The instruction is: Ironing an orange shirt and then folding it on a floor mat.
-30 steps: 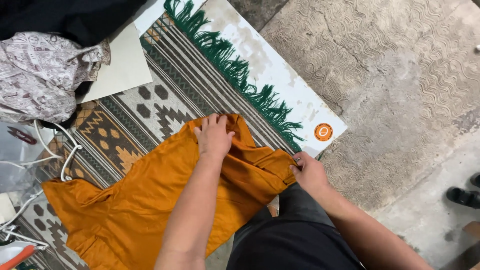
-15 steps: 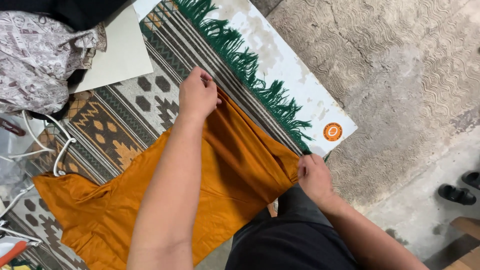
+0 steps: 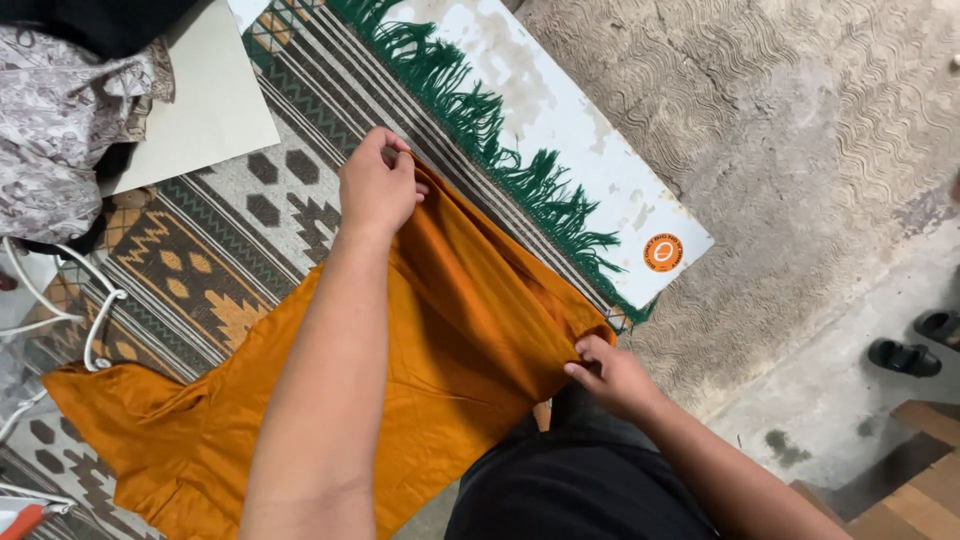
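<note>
Fingertips of left hand and right hand buried in folds of orange cloth. Rug pattern covered under the cloth and arm. Cloth's lower edge cut off at the bottom. Sandals partly cropped at the right. Patterned fabric cropped at the left.

orange garment spread over patterned rug | left hand pinches its far edge, on the rug's striped part | right hand grips its near corner, just off the rug's green fringe | white cable at rug's left side
</note>
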